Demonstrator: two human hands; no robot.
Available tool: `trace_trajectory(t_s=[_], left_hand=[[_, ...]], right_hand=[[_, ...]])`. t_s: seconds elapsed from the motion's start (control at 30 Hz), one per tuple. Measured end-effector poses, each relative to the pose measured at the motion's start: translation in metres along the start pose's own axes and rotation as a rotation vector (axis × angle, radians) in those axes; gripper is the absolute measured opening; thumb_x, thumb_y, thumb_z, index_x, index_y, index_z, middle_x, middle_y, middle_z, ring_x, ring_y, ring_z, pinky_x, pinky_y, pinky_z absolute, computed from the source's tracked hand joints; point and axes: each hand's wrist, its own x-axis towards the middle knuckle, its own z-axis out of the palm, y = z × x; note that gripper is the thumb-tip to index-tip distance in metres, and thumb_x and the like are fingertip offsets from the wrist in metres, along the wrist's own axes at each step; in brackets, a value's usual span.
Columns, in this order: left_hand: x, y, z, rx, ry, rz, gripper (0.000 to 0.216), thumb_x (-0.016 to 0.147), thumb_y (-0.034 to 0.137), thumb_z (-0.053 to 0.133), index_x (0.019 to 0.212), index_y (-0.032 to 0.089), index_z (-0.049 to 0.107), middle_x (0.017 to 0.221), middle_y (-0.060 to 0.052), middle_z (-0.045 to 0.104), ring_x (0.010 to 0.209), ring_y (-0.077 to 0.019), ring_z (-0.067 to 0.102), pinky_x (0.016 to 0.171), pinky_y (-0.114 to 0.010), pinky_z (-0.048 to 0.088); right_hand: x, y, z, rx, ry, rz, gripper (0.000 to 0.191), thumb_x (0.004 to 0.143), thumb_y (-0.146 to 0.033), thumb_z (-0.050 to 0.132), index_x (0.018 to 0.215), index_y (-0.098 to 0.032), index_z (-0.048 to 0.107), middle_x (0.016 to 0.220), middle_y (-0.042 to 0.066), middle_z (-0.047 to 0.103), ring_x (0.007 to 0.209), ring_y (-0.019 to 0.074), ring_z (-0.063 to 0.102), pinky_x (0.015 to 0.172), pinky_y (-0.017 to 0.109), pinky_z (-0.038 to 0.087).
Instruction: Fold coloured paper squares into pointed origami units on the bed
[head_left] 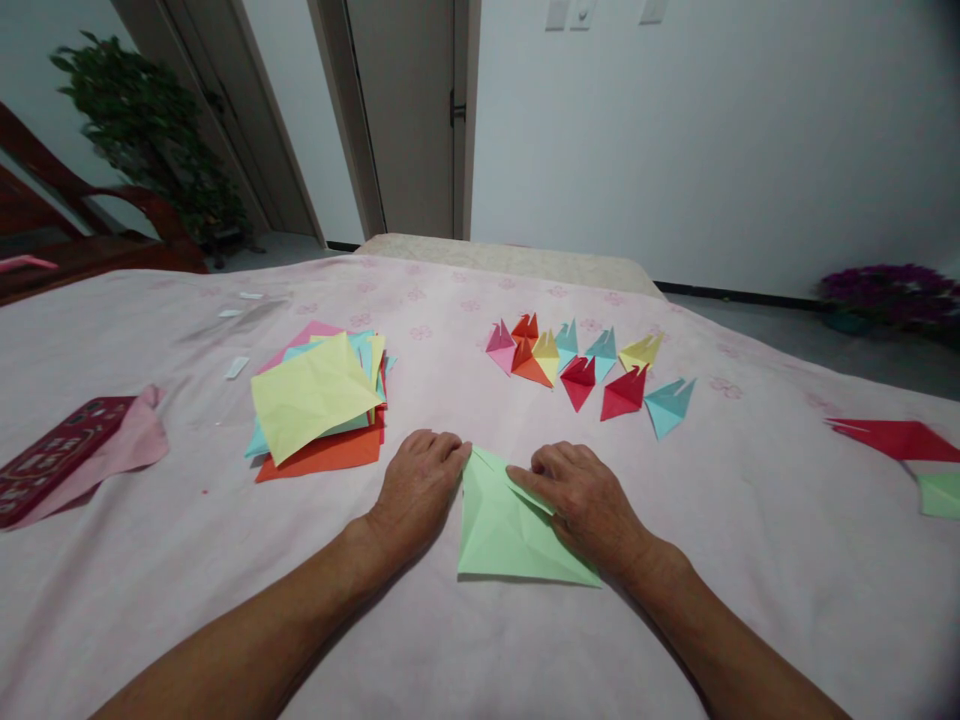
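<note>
A light green sheet of origami paper (502, 530) lies on the cloth in front of me, creased, with its upper right edge folded over. My left hand (426, 482) pinches the paper's top left corner between curled fingers. On the folded edge rests my right hand (581, 495), its thumb and fingers bent and pressed together along the flap. Part of the fold is hidden under that hand.
Left of the paper sits a loose stack of coloured sheets, a yellow one (311, 395) on top. Several folded paper cranes (622, 393) stand behind my right hand. A dark red packet (56, 455) lies far left, and a red folded piece (900, 437) far right. Pink flowered cloth (420, 350) covers the table.
</note>
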Motion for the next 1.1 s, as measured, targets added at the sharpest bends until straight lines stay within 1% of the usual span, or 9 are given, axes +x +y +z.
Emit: trace_trajectory(t_s=[0.13, 0.4, 0.5, 0.6, 0.67, 0.73, 0.87, 0.97, 1.1], left_hand=[[0.001, -0.003, 0.0, 0.016, -0.01, 0.03, 0.029, 0.093, 0.015, 0.052, 0.119, 0.017, 0.063, 0.109, -0.01, 0.065, 0.096, -0.0247, 0.056, 0.089, -0.043, 0.047], [0.0, -0.006, 0.001, 0.05, 0.0, 0.096, 0.036, 0.093, 0.016, 0.05, 0.127, 0.021, 0.058, 0.105, -0.009, 0.063, 0.093, -0.0246, 0.055, 0.089, -0.044, 0.043], [0.001, -0.005, 0.0, 0.078, -0.012, 0.091, 0.037, 0.092, 0.015, 0.05, 0.128, 0.021, 0.057, 0.107, -0.01, 0.063, 0.095, -0.0248, 0.055, 0.093, -0.045, 0.042], [0.001, -0.004, -0.001, 0.118, -0.025, 0.059, 0.037, 0.092, 0.014, 0.049, 0.128, 0.021, 0.058, 0.106, -0.01, 0.063, 0.094, -0.0254, 0.056, 0.095, -0.047, 0.041], [0.0, -0.004, 0.0, 0.137, -0.018, 0.035, 0.038, 0.091, 0.013, 0.05, 0.128, 0.02, 0.058, 0.106, -0.01, 0.063, 0.095, -0.0262, 0.057, 0.098, -0.05, 0.04], [-0.001, -0.005, 0.002, 0.14, 0.019, 0.039, 0.039, 0.091, 0.012, 0.051, 0.128, 0.02, 0.059, 0.114, -0.013, 0.062, 0.104, -0.0282, 0.056, 0.102, -0.051, 0.038], [-0.003, -0.008, 0.007, 0.066, 0.099, 0.184, 0.038, 0.091, 0.017, 0.054, 0.128, 0.026, 0.06, 0.14, -0.01, 0.052, 0.126, -0.0296, 0.045, 0.109, -0.05, 0.034], [-0.001, -0.01, 0.01, -0.001, 0.076, 0.259, 0.04, 0.092, 0.016, 0.054, 0.129, 0.029, 0.059, 0.136, -0.008, 0.056, 0.124, -0.0262, 0.048, 0.109, -0.048, 0.035], [0.005, -0.014, 0.011, -0.045, 0.056, 0.231, 0.041, 0.091, 0.016, 0.055, 0.129, 0.03, 0.06, 0.128, -0.009, 0.061, 0.118, -0.0248, 0.052, 0.105, -0.048, 0.038]], right_hand=[[-0.001, -0.003, 0.0, -0.008, 0.008, -0.011, 0.03, 0.089, -0.01, 0.054, 0.113, -0.024, 0.066, 0.091, 0.006, 0.061, 0.084, 0.0198, 0.048, 0.075, 0.034, 0.034], [0.0, -0.005, 0.0, 0.024, 0.002, -0.033, 0.023, 0.092, -0.013, 0.057, 0.111, -0.021, 0.066, 0.1, 0.007, 0.065, 0.093, 0.0214, 0.052, 0.082, 0.035, 0.039], [-0.002, -0.005, -0.001, 0.046, -0.028, -0.049, 0.023, 0.095, -0.016, 0.054, 0.114, -0.02, 0.064, 0.102, 0.007, 0.066, 0.098, 0.0219, 0.052, 0.085, 0.036, 0.04], [-0.006, -0.007, -0.003, 0.066, -0.055, -0.06, 0.023, 0.096, -0.016, 0.052, 0.115, -0.018, 0.064, 0.098, 0.007, 0.065, 0.096, 0.022, 0.052, 0.086, 0.037, 0.04], [-0.007, -0.01, -0.006, 0.083, -0.087, -0.047, 0.027, 0.091, -0.01, 0.053, 0.116, -0.017, 0.063, 0.096, 0.008, 0.064, 0.092, 0.0217, 0.052, 0.084, 0.037, 0.04], [-0.007, -0.014, -0.011, 0.1, -0.131, -0.022, 0.036, 0.083, -0.003, 0.054, 0.115, -0.016, 0.063, 0.095, 0.008, 0.063, 0.09, 0.0214, 0.051, 0.081, 0.036, 0.04], [0.0, -0.022, -0.023, 0.088, -0.225, 0.037, 0.04, 0.073, 0.001, 0.054, 0.107, -0.018, 0.064, 0.092, 0.008, 0.06, 0.084, 0.0211, 0.05, 0.076, 0.034, 0.038], [0.005, -0.027, -0.025, 0.068, -0.257, 0.078, 0.044, 0.071, -0.001, 0.055, 0.111, -0.019, 0.061, 0.095, 0.009, 0.058, 0.084, 0.0217, 0.049, 0.075, 0.034, 0.038], [0.008, -0.029, -0.019, 0.04, -0.242, 0.11, 0.056, 0.069, -0.002, 0.054, 0.123, -0.019, 0.055, 0.102, 0.01, 0.057, 0.087, 0.023, 0.049, 0.075, 0.036, 0.038]])
